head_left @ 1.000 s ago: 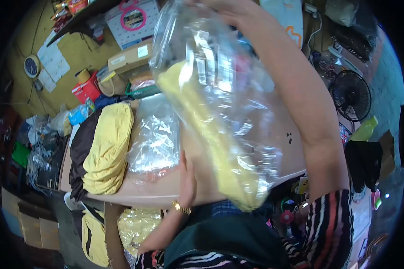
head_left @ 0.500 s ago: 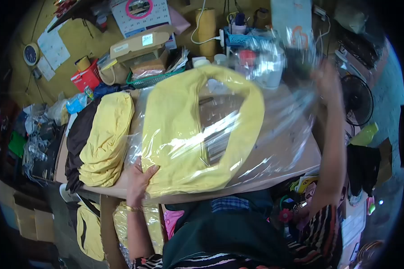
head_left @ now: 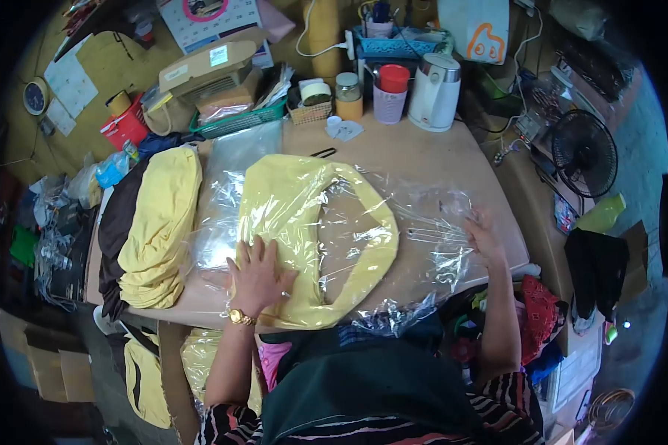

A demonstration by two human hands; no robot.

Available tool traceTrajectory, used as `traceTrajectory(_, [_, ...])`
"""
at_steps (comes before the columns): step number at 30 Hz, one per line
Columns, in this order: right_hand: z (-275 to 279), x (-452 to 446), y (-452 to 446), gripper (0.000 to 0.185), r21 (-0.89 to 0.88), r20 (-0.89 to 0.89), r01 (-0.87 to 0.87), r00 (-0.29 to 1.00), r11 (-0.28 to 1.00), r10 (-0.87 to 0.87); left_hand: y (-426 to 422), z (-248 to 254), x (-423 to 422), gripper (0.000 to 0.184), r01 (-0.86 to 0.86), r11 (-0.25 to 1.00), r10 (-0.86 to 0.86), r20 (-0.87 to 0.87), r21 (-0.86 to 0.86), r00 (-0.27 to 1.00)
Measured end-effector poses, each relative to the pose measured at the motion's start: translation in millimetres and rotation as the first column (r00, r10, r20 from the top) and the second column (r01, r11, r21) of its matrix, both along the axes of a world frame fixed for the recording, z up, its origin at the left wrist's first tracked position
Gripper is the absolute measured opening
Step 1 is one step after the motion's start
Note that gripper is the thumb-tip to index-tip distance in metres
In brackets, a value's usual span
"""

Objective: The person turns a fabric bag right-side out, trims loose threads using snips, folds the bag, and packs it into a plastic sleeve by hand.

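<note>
A yellow cloth bag (head_left: 278, 215) with a wide loop strap lies flat on the table inside a clear plastic bag (head_left: 430, 211). My left hand (head_left: 258, 276) rests on the lower left of the cloth bag, over the plastic, with its fingers spread. At the right, my right hand (head_left: 484, 233) pinches the gathered end of the plastic bag, beyond the strap. More clear plastic sleeves (head_left: 245, 152) lie under and behind the cloth bag's left side. A black strip-like item (head_left: 323, 153) lies just past its top edge.
Folded yellow cloth (head_left: 163, 215) and dark cloth (head_left: 119, 222) are stacked at the table's left. Along the back stand a green basket (head_left: 237, 121), a jar (head_left: 348, 96), a red-lidded cup (head_left: 390, 96) and a white kettle (head_left: 435, 93). A black fan (head_left: 585, 154) stands right.
My right hand has come down from its raised position, lowering the plastic to the table. My left hand has moved from the cloth bag's lower corner onto its surface. The cloth bag lies flatter.
</note>
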State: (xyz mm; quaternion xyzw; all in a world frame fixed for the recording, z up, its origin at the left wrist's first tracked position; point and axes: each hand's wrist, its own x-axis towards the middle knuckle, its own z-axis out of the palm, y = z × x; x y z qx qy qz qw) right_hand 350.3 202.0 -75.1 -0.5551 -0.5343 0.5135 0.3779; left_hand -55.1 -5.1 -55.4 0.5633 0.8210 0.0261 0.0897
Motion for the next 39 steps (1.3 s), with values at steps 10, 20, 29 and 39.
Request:
traceTrajectory(10, [138.9,-104.5,-8.3,0.012,0.275,-0.100,-0.613,0.748,0.741,0.656,100.9,137.4,88.7,0.033,0.640,0.414,-0.627,-0.307,0.647,0.716])
traceTrajectory(20, [124.3,-39.8,40.2,0.010,0.282,0.613,-0.792,0.583,0.542,0.533,75.2,216.7,-54.6,0.023,0.663,0.704,-0.670,-0.071,0.254,0.739])
traceTrajectory(29, [117.9,-44.5,29.4,0.018,0.634,0.005,-0.514,0.750,0.578,0.661,77.2,224.5,-118.4,0.028,0.402,0.831,-0.448,0.032,0.385,0.894])
traceTrajectory(39, [170.5,-64.2,6.6,0.008,0.362,-0.091,-0.460,0.848,0.810,0.522,62.2,233.7,-113.0,0.023,0.470,0.764,-0.314,-0.382,0.442,0.869])
